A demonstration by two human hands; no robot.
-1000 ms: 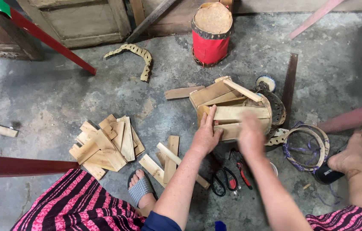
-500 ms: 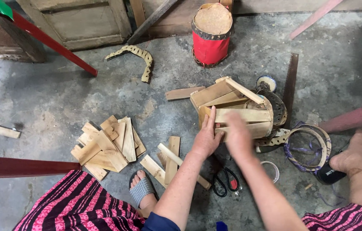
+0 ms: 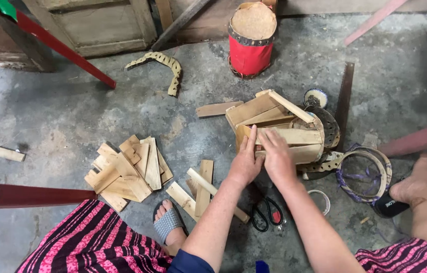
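While both press flat | left hand, right hand open on bamboo slat bundle ahead

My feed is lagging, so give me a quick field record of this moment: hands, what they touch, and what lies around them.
left hand: flat on the near end of the bundle of wooden slats
right hand: beside it, fingers on a slat of the same bundle
bundle: slats packed together, lying on the concrete floor
loose slats: pile left of the hands
scissors: on the floor under the forearms
woven rings: right of the bundle
red drum-shaped container: farther back
grip: neither hand visibly closed around anything
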